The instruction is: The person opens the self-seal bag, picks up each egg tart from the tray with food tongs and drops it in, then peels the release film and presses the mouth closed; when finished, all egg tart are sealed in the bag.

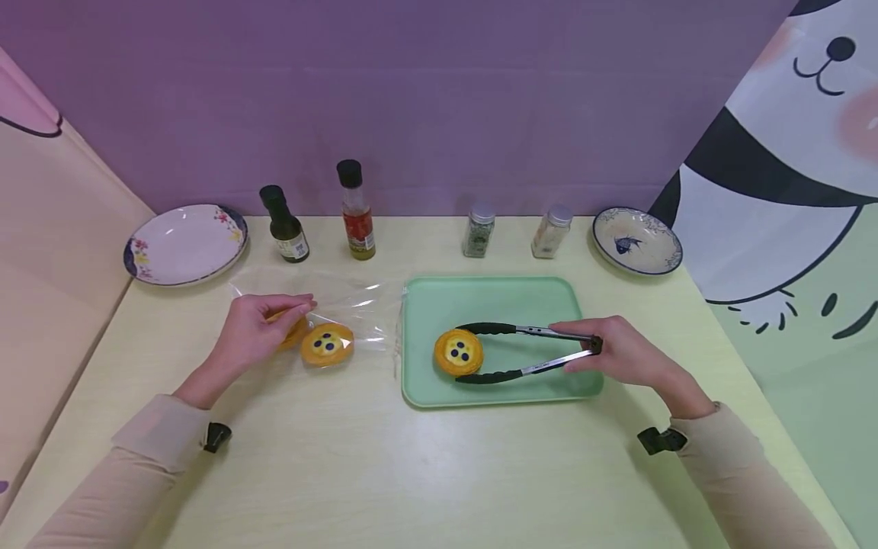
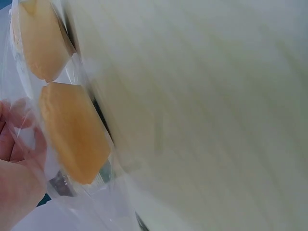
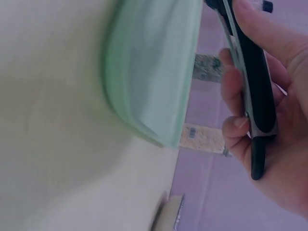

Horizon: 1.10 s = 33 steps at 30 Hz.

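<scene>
My left hand (image 1: 264, 328) pinches a clear plastic bag (image 1: 373, 313) at the left of the table. Inside the bag lie two round yellow tarts; one tart (image 1: 328, 345) shows dark dots on top, and the other is partly hidden behind my fingers. The left wrist view shows both tarts (image 2: 77, 132) side-on through the plastic. With my right hand (image 1: 613, 347) I grip black-and-silver tongs (image 1: 487, 328) near their hinge. Their tips sit on either side of a dotted tart (image 1: 458, 351) at the left part of the green tray (image 1: 507, 301).
Along the back stand a dark bottle (image 1: 289, 232), a red-labelled bottle (image 1: 358, 229) and two spice jars, one green-filled (image 1: 479, 232) and one pale (image 1: 551, 235). A floral oval plate (image 1: 185, 244) lies back left, a fish-patterned dish (image 1: 638, 240) back right.
</scene>
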Available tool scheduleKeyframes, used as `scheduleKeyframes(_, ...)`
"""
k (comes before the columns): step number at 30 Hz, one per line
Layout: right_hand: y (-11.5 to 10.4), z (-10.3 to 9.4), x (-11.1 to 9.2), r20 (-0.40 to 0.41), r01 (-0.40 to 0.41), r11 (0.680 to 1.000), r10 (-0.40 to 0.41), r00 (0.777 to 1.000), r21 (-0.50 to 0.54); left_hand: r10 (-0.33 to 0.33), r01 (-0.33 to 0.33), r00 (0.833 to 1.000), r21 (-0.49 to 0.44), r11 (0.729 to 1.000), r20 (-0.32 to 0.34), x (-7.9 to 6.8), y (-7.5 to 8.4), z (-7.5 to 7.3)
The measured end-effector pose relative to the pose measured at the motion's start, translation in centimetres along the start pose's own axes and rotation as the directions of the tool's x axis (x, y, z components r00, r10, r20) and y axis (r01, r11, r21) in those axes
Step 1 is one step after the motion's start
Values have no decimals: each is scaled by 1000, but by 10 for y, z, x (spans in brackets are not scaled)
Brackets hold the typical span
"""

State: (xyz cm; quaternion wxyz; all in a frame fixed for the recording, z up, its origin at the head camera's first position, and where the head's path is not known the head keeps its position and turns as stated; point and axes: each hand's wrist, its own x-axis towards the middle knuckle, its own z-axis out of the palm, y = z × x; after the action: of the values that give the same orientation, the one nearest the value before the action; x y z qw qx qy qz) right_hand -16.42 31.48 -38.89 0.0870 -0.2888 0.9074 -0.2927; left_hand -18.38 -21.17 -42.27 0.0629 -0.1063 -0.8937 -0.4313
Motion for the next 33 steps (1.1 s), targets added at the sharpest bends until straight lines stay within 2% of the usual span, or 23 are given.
scheduleKeyframes(8, -4, 0, 4, -56, 27, 998, -30, 998, -51, -4, 4, 1000, -18, 1000, 0, -1, -1, -1)
scheduleKeyframes(13, -13, -4, 17, -100, 26, 994, -37, 994, -109, 2, -2, 1000, -17, 1000, 0, 0, -2, -1)
scheduleKeyframes(19, -29, -2, 41, -51, 10, 996, -14, 999, -88, 14, -14, 1000, -24, 1000, 3, 0, 0, -2)
scheduleKeyframes(25, -35, 3, 69, 0, 57, 993, -57, 998, -99, -5, 5, 1000, -26, 1000, 6, -2, 0, -2)
scheduleKeyframes(33, -46, 13, 97, 1, 59, 994, -59, 998, -92, 14, -14, 1000, -23, 1000, 0, -3, -1, -3)
